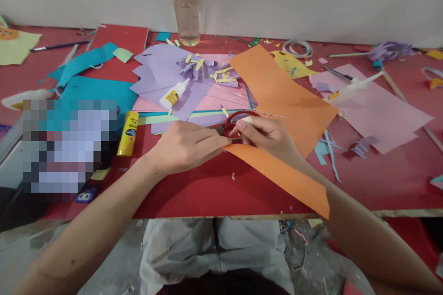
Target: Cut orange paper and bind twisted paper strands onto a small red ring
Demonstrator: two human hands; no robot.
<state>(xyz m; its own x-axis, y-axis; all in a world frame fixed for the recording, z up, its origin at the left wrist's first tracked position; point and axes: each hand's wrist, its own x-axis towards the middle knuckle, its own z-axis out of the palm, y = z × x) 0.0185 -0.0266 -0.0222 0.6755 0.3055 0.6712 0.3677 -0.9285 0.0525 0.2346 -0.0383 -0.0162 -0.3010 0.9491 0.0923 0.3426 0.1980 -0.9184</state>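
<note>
My left hand [194,143] is closed on the end of a long orange paper strip [280,173], its fingers pointing right. My right hand [265,133] is curled beside it, its thumb and fingers at the red-handled scissors [238,115]. The scissors' blades are mostly hidden behind my hands. From my fingers the strip slopes down to the right, over the table's front edge near my right forearm. A large orange sheet [285,97] lies behind my right hand.
On the red table [194,193] are a yellow glue stick [128,133], a small glue bottle [174,93], purple paper [159,71], pink paper [374,110], and paper scraps. A bottle of liquid [188,20] stands by the wall. A pixelated object [76,147] lies left.
</note>
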